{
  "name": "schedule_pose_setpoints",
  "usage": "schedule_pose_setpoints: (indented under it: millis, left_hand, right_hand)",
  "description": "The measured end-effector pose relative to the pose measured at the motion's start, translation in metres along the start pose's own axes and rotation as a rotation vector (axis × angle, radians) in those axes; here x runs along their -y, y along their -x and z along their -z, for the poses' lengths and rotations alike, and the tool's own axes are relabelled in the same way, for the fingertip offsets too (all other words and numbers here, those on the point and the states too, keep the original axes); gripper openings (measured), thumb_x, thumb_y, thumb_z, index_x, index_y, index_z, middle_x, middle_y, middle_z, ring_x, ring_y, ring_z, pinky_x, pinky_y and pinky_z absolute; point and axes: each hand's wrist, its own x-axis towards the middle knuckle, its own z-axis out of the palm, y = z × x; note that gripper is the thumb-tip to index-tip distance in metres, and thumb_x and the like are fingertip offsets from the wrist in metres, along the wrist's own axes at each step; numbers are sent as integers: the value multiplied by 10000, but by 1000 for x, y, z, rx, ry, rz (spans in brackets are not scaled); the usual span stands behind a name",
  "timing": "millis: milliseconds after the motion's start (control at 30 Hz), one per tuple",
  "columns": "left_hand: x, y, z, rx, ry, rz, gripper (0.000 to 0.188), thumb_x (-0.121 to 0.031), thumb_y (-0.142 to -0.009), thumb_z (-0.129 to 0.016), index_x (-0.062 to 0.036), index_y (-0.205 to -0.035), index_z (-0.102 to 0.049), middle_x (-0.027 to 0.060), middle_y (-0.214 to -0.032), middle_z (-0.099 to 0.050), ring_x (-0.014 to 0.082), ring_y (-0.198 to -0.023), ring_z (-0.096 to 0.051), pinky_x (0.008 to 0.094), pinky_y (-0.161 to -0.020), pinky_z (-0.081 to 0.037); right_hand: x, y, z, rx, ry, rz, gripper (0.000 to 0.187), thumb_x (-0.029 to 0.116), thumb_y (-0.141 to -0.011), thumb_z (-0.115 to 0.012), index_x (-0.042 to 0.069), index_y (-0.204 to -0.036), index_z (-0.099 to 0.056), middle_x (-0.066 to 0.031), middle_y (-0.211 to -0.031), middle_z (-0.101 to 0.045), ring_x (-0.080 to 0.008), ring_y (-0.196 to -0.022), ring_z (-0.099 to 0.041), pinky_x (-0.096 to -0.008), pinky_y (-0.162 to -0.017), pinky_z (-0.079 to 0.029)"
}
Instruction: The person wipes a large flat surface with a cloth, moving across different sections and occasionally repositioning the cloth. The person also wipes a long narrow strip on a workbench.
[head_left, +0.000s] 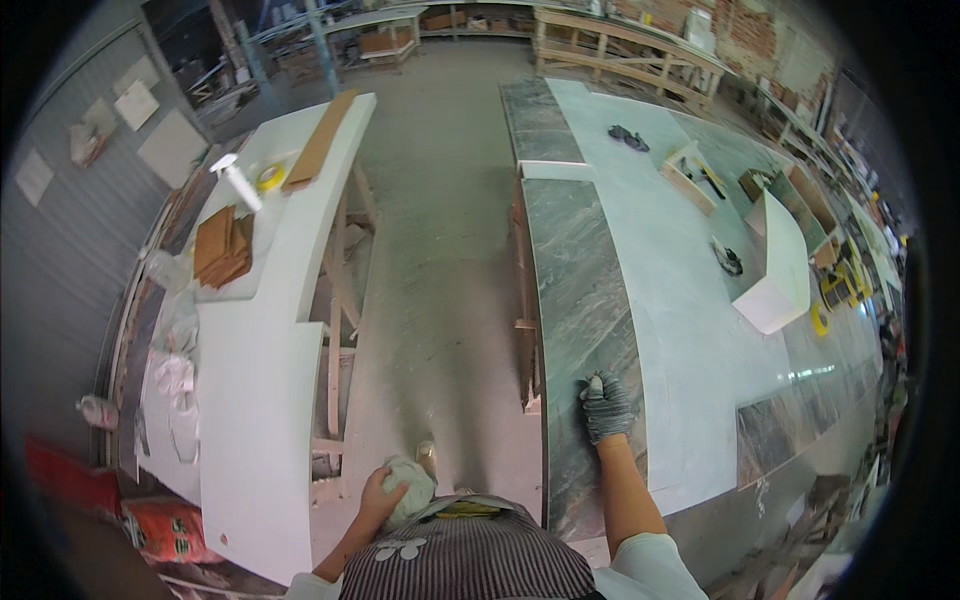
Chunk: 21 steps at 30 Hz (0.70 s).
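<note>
Low in the middle, beside my apron, my left hand (pixel 376 497) is closed round a bunched pale green cloth (pixel 410 488). My right hand (pixel 607 408) wears a dark grey glove and rests on the long grey-green marbled strip (pixel 580 270) along the near edge of the right-hand worktop. Its fingers are curled in. A small pale spot shows at their tips, but whatever they may hold is too small to tell. Next to the strip lies a wide pale panel (pixel 675 340).
The left white worktop (pixel 260 400) carries brown board pieces (pixel 222 248), a white spray bottle (pixel 238 184) and yellow tape (pixel 270 177). On the right stand a white curved piece (pixel 775 265), a wooden frame (pixel 690 178) and dark gloves (pixel 628 138). A floor aisle (pixel 435 250) separates the worktops.
</note>
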Motion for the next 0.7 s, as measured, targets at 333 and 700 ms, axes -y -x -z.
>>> schedule_pose_setpoints:
  millis: [333, 700]
  left_hand:
    - [-83, -207, 36, 141, -1, -328, 553, -301, -792, -776, 26, -1199, -594, 225, -1178, -618, 363, -1125, -588, 412, -981, -459]
    - [-303, -296, -90, 608, 94, -953, 510, -294, -790, -786, -41, -1180, -577, 179, -1114, -543, 350, -1071, -559, 410, -933, -454]
  right_hand:
    - [19, 6, -4, -413, 282, -100, 257, 255, -1006, -544, 32, -1083, -648, -107, -828, -680, -198, -729, -625, -347, -697, -508]
    - [-5, 21, 3, -580, 547, -121, 284, 296, -989, -536, 34, -979, -644, -137, -779, -653, -262, -735, -627, -391, -686, -501]
